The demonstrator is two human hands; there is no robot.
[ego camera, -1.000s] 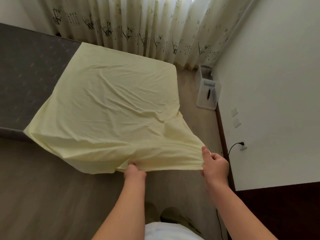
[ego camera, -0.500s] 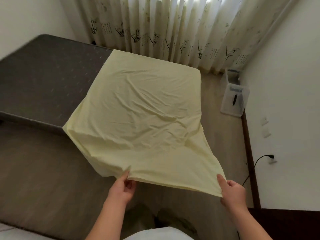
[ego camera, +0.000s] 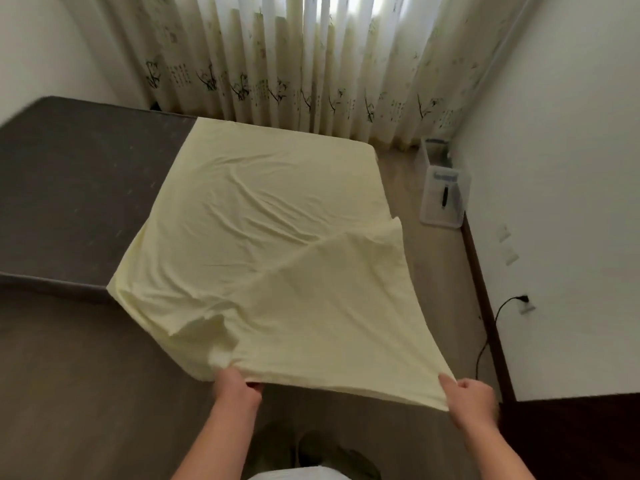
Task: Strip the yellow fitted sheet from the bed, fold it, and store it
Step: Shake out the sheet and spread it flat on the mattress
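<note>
— Yellow cotton, soft and light: both hands pinch its near hem, left hand (ego camera: 236,388), right hand (ego camera: 468,396), fingers curled closed on cloth

— And the fitted sheet (ego camera: 263,237)?

— Half off, draped over the bed (ego camera: 79,188); likely floppy, so hold the corners

Head view, looking forward and down, near the bed (ego camera: 86,188)
</note>
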